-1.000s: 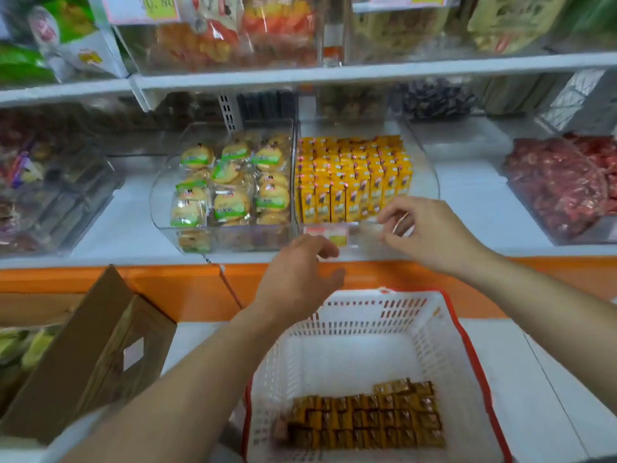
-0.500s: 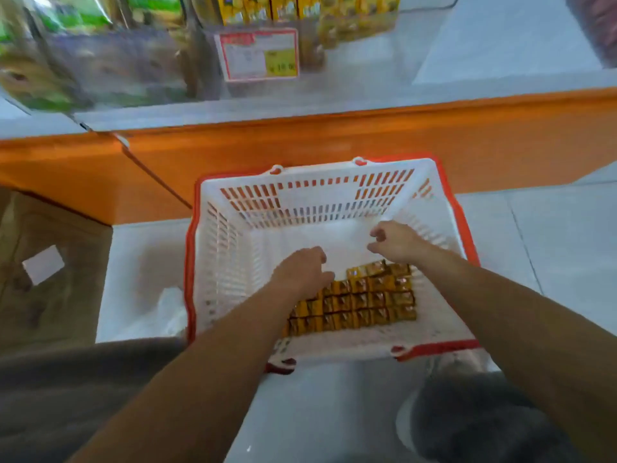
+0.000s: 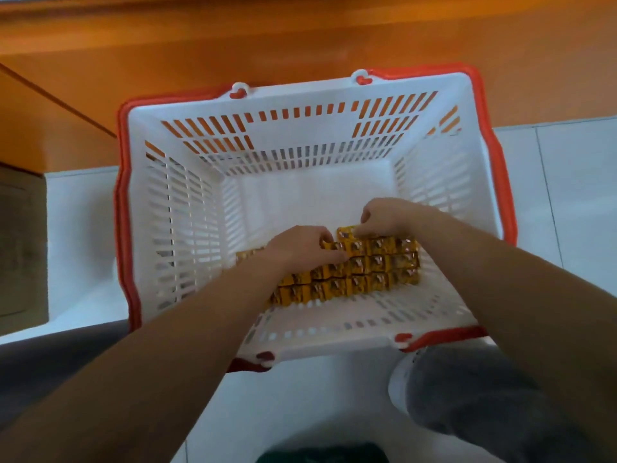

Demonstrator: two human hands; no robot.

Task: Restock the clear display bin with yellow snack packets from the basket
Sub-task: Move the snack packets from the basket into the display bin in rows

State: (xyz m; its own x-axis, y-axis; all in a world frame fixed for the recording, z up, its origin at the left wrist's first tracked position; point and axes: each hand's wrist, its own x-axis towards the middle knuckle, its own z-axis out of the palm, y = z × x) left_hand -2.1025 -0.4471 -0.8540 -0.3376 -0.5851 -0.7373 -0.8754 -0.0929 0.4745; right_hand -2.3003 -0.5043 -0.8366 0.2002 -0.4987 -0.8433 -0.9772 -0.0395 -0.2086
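Note:
A white slatted basket point(image 3: 300, 105) with a red rim stands on the floor below me. Several yellow snack packets point(image 3: 377, 265) lie in tidy rows on its bottom, near the front wall. My left hand point(image 3: 302, 250) is down on the left end of the rows, fingers curled onto the packets at the top row. My right hand point(image 3: 384, 217) reaches in beside it and pinches the far edge of a packet in the top row. The clear display bin is out of view.
An orange shelf base point(image 3: 300, 38) runs across the top, right behind the basket. A brown cardboard box point(image 3: 20, 242) sits at the left edge. White floor tiles point(image 3: 574, 182) lie to the right. My grey-clad knee point(image 3: 467, 396) is at the bottom right.
My view dropped from the shelf bins to the basket. Both hands came down from the shelf into the basket and now grip packets in the top row.

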